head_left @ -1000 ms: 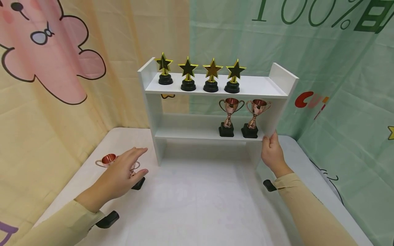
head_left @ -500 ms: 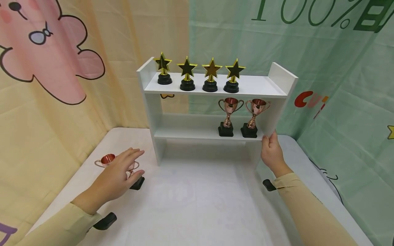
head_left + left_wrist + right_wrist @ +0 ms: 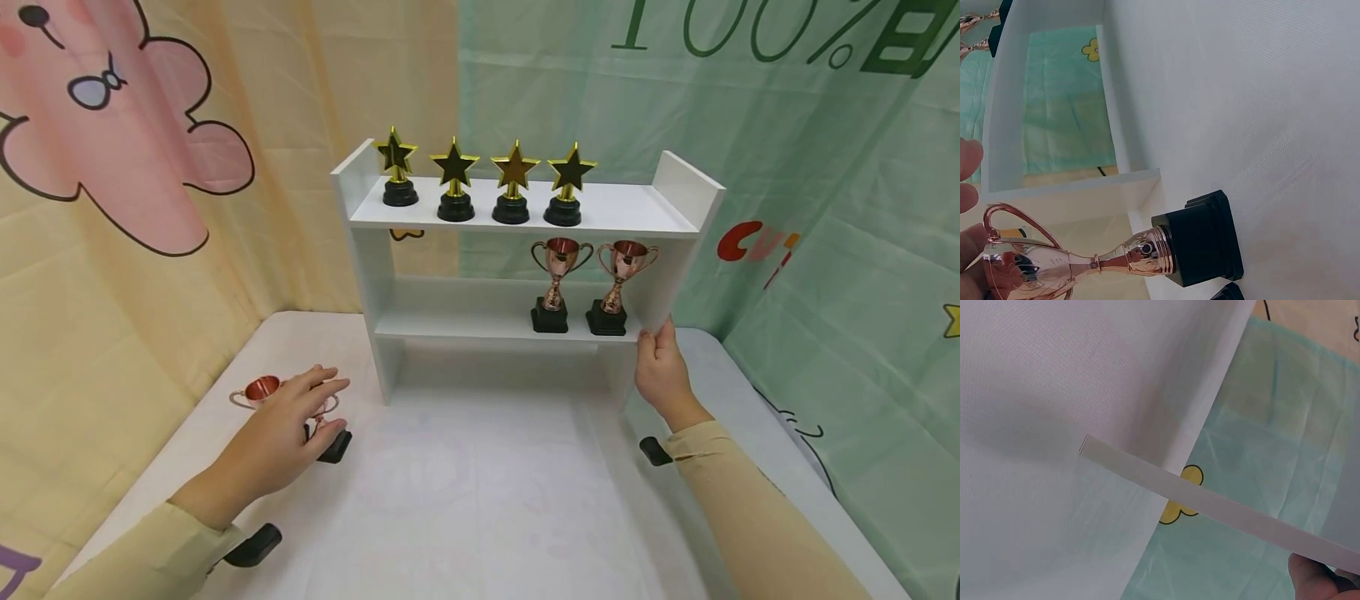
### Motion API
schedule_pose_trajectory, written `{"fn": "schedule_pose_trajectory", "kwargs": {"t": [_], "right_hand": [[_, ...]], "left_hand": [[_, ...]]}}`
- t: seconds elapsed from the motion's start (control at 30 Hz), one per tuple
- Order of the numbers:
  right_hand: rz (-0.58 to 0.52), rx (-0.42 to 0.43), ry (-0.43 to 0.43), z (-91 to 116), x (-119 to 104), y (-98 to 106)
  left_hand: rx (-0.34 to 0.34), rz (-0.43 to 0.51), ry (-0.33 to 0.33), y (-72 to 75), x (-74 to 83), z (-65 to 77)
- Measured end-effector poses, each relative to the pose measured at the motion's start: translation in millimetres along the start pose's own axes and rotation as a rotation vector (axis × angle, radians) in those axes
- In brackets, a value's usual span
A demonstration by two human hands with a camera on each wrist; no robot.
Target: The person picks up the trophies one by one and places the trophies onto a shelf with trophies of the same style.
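Observation:
My left hand is over the table's left side, fingers loosely extended beside a copper-coloured trophy cup with a black base. In the left wrist view, its thumb lies close to the cup's rim and handle; whether they touch I cannot tell. This hand partly hides a second trophy cup in the head view. My right hand grips the right side panel of a white shelf. Two copper trophy cups stand on the middle shelf, towards the right. Several gold star trophies line the top shelf.
The shelf stands on a white-covered table. Printed curtains enclose the back and sides. A black device sits under the left wrist, another black device under the right.
My left hand has shifted slightly left, and its fingers have bent a little around the trophy cup. My right hand stays on the shelf panel.

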State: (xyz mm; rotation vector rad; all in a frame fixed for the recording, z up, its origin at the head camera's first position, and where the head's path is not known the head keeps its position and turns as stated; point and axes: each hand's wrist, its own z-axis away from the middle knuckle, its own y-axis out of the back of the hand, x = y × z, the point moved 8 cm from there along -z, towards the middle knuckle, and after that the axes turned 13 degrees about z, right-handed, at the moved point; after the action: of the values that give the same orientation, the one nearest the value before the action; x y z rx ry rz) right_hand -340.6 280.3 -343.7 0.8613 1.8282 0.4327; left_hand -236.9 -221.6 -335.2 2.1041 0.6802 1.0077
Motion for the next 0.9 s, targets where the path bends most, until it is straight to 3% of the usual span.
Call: {"fn": "schedule_pose_trajectory", "kwargs": {"t": [0.43, 0.9], "right_hand": [[-0.002, 0.000, -0.014, -0.1, 2.1, -0.8], [-0.019, -0.006, -0.005, 0.6, 0.4, -0.9]], "left_hand": [[-0.067, -0.083, -0.010, -4.8, -1.8, 2.1], [-0.044, -0.110, -0.026, -6.9, -2.4, 2.4]]}}
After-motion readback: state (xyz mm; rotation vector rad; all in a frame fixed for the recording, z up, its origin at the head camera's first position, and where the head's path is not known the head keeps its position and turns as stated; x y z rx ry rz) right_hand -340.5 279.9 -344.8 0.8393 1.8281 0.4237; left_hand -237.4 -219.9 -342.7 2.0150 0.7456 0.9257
